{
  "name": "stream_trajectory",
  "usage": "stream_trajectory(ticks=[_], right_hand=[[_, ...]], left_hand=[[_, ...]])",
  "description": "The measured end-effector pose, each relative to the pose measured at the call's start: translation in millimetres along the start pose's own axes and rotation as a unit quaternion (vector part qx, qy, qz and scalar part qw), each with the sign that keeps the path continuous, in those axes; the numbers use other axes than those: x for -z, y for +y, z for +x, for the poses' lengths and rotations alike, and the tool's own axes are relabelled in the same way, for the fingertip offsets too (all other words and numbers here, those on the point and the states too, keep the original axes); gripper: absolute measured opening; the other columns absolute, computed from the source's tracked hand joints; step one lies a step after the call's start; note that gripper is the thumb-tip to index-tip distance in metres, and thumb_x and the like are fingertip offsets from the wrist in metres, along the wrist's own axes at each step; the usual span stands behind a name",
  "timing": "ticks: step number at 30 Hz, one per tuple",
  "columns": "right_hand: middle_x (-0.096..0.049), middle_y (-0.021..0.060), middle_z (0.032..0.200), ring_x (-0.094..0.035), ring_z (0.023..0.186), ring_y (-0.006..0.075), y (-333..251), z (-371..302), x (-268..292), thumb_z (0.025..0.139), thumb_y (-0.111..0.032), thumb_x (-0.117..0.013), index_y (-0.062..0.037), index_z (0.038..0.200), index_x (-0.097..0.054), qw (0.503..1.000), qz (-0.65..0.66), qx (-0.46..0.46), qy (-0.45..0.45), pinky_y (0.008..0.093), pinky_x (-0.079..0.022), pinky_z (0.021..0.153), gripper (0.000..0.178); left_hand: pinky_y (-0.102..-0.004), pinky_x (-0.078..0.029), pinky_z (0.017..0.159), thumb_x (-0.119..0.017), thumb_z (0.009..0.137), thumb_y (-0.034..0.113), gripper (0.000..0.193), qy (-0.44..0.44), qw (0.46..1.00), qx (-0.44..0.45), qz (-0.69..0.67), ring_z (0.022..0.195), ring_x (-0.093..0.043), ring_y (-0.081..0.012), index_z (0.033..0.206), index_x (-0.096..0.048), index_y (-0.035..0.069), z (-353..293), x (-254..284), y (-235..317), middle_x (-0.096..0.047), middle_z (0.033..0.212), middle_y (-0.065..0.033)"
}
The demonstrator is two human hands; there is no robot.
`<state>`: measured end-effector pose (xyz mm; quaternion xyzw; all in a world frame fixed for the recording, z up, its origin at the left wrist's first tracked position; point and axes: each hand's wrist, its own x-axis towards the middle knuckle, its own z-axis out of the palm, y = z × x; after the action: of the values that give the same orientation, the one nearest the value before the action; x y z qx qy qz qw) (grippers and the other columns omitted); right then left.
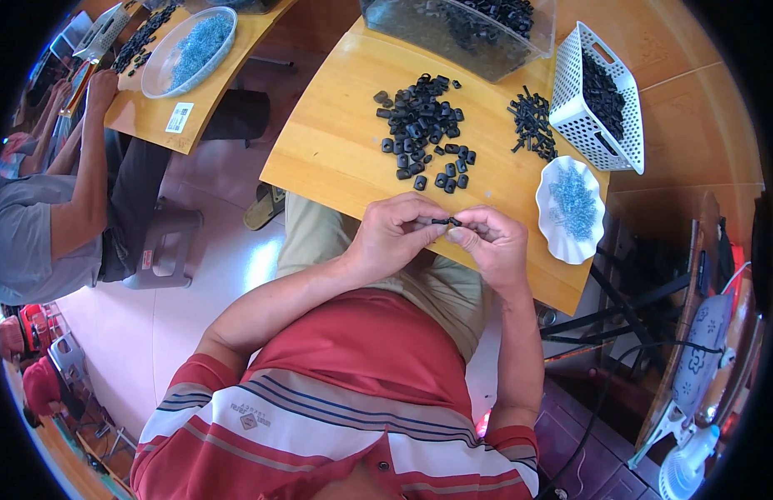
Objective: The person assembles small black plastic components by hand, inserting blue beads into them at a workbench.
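A small, thin black piece [439, 221] is by the near edge of the yellow wooden table [320, 125]. The person's left hand [386, 231] pinches it; the right hand [496, 248] pinches a second small black piece [456, 222] just beside, and I cannot tell whether the two are joined. Beyond the hands lies a loose heap of black blocky pieces [416, 125]. To its right I see thin black sticks [532, 122], a white perforated basket [570, 110] and a white wavy-rimmed dish [545, 204] with pale blue bits [574, 204].

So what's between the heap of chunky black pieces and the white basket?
In the head view, a pile of slim black pieces lies between them, nearer the basket, with yellow tabletop showing toward the heap.
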<state>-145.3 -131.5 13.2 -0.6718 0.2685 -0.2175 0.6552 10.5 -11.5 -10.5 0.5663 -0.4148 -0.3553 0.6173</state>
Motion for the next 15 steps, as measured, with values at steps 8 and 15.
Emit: stream_trajectory(ticks=[8, 15], right_hand=[[-0.068, 0.0045, 0.084, -0.063, 0.073, 0.0096, -8.4, 1.7, -1.1, 0.084, -0.001, -0.075, 0.0022, 0.096, -0.069, 0.992, -0.109, 0.062, -0.011, 0.0234, -0.050, 0.065, 0.013], [-0.066, 0.0064, 0.088, -0.061, 0.074, 0.0092, -23.1, 3.6, 0.7, 0.083, 0.004, -0.074, 0.0049, 0.093, -0.069, 0.967, -0.236, 0.083, -0.043, 0.0229, -0.050, 0.064, 0.011]], left_hand=[[-0.0220, -0.054, 0.066, -0.073, 0.085, -0.003, 0.016, 0.022, 0.999, 0.033, -0.031, 0.075, -0.065, -0.0065, 0.100, -0.070, -0.003, -0.9, -3.9, 3.5, -0.070, 0.089, -0.0065], [-0.0226, -0.056, 0.069, -0.072, 0.085, -0.002, 0.016, 0.020, 0.998, 0.049, -0.029, 0.078, -0.066, -0.0077, 0.101, -0.069, -0.003, -2.4, -3.9, 1.1, -0.071, 0.088, -0.0072]])
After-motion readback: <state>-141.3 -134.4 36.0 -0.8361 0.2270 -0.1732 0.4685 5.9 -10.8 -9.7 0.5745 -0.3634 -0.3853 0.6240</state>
